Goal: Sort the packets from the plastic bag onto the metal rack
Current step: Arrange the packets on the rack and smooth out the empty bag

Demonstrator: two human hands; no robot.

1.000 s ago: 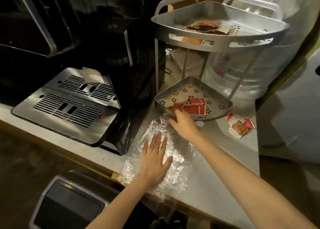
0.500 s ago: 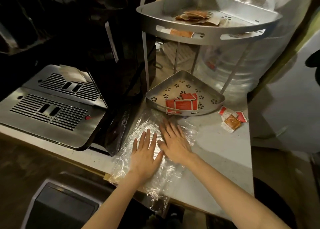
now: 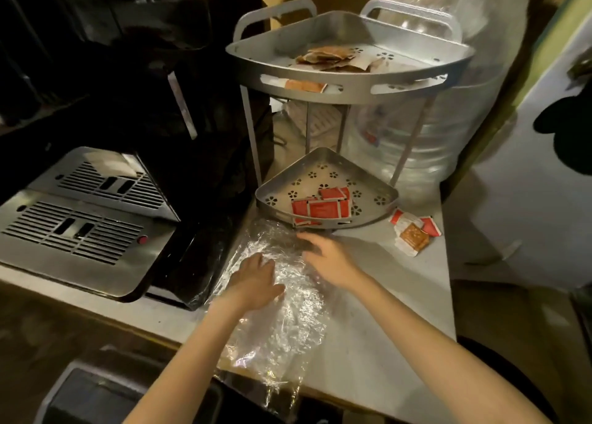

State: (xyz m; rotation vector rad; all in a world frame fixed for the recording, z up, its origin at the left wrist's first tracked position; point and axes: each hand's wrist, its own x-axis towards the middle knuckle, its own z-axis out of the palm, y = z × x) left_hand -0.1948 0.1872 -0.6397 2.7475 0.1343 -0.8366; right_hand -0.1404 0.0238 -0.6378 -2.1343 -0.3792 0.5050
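A clear crinkled plastic bag lies flat on the counter, its near end hanging over the edge. My left hand presses palm-down on the bag's left part. My right hand rests open on its far end, just in front of the metal rack. The rack has two corner-shaped tiers. Red packets lie in the lower tier. Brown packets lie in the upper tier. Neither hand holds a packet.
A few loose packets, red and brown, lie on the counter right of the rack. A black coffee machine with a steel drip tray stands at the left. A large clear water bottle stands behind the rack. The counter edge runs near me.
My right hand drew back from the lower tier, where it left red packets, onto the bag. My left hand slid a little farther up the bag.
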